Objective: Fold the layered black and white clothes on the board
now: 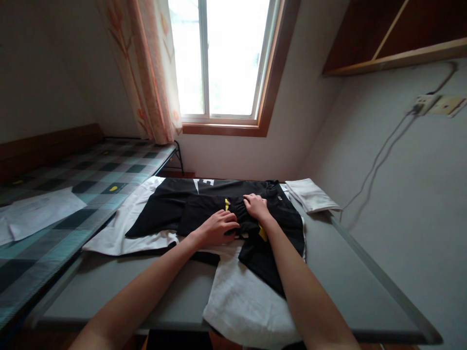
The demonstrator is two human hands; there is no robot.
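One black garment (200,211) is touched by one left hand (218,227) and one right hand (257,206); grip closure cannot be told.

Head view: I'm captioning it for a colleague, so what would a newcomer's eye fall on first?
Probably the bright window at top centre, glaring above the dim room. Next, the left hand and right hand, both on black clothing lying over white cloth on the table. The orange patterned curtain hangs at the window's left.
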